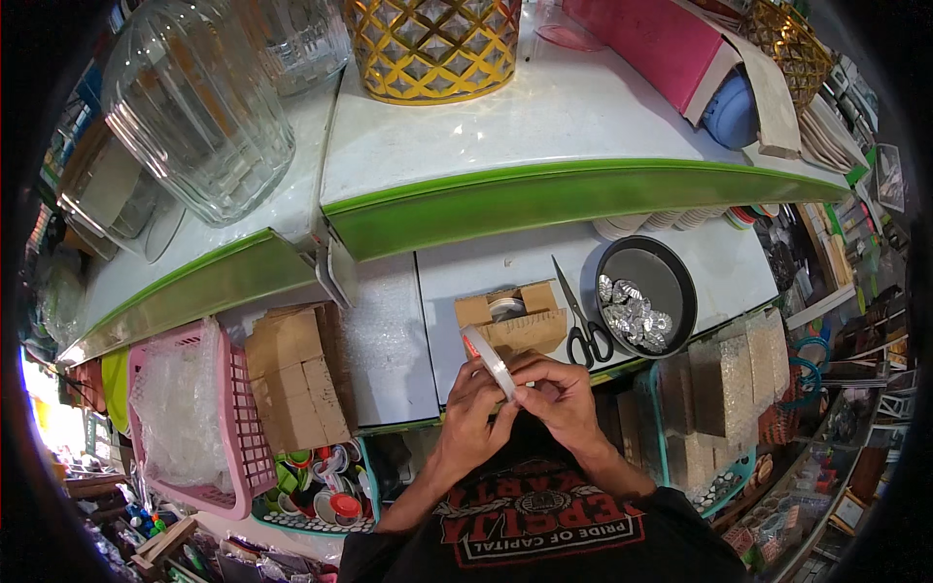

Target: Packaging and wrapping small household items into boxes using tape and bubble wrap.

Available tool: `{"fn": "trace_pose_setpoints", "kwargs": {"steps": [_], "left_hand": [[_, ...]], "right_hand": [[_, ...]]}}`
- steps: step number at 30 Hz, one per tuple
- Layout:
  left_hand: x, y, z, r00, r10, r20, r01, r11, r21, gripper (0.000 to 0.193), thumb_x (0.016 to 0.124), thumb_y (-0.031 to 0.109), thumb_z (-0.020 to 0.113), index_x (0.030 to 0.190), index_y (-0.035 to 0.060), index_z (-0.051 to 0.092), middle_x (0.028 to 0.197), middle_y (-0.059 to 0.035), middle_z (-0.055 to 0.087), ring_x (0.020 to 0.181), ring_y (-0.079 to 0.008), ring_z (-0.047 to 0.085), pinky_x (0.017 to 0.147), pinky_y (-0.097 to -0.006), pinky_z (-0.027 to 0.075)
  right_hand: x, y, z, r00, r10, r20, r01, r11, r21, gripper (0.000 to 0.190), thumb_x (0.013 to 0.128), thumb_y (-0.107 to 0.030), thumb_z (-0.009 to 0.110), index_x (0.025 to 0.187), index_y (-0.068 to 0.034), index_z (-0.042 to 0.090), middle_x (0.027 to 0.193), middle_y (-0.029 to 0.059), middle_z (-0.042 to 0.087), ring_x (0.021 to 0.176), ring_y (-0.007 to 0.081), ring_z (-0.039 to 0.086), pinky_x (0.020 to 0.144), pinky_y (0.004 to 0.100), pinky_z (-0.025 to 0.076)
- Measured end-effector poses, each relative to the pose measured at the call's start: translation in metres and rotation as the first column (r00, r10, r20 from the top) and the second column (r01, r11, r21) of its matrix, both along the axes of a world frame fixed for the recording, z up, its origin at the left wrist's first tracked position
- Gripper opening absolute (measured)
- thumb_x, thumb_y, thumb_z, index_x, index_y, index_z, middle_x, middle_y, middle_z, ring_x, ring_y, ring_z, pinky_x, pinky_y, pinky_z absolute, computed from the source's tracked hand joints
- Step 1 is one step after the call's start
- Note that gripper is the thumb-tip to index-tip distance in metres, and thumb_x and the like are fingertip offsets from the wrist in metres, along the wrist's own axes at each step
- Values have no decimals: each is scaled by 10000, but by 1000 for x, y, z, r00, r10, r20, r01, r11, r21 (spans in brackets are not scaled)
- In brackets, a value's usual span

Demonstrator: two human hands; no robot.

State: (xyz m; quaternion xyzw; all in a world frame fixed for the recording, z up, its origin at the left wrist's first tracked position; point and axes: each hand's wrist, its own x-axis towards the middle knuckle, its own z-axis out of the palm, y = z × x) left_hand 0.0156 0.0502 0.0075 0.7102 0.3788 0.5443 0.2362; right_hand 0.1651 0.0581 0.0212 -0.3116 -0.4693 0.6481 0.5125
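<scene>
A roll of clear tape (497, 368) is held between both hands in front of my chest. My left hand (477, 408) grips the roll from its left side. At its right edge, the fingertips of my right hand (557, 393) pinch the tape. Just beyond the hands, an open cardboard box (536, 331) sits on the lower white shelf with a round pale item (506, 309) inside. Black-handled scissors (581, 331) lie to the right of the box, blades pointing away. Beside them stands a round dark pan (681, 299) holding several crinkled foil cups (634, 317).
An upper shelf with a green edge (568, 193) overhangs the lower one, bearing glass jars (211, 124), a gold-patterned vessel (437, 51) and a pink box (649, 51). At left are a pink basket (244, 437) and folded cardboard (295, 379). Bubble-wrapped boxes (736, 379) stand right.
</scene>
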Motion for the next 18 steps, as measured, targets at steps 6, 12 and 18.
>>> {"fn": "trace_pose_setpoints", "kwargs": {"steps": [6, 12, 18], "left_hand": [[2, 1, 1, 1000, -18, -19, 18, 1000, -7, 176, 778, -25, 691, 901, -2, 567, 937, -184, 658, 911, -381, 638, 883, -482, 479], [3, -2, -8, 994, -13, 111, 25, 994, -106, 186, 786, -26, 681, 927, -1, 562, 971, -189, 660, 955, -400, 631, 887, -494, 481], [-2, 4, -13, 1000, 2, -18, -1, 999, 39, 190, 782, -31, 673, 928, 13, 560, 968, -175, 664, 940, -375, 640, 921, -520, 466]], "right_hand": [[1, -2, -4, 1000, -5, -7, 5, 1000, -3, 171, 886, -27, 679, 1040, 46, 689, 1034, 116, 671, 976, 162, 595, 852, 293, 456], [-2, 0, -4, 1000, 4, -19, -3, 997, 81, 177, 893, -26, 672, 1055, 44, 690, 1067, 120, 671, 990, 163, 598, 865, 300, 456], [-4, -2, -7, 1000, 5, -29, -5, 1000, 11, 166, 898, -23, 668, 1047, 45, 691, 1068, 128, 676, 1016, 165, 603, 886, 309, 465]]}}
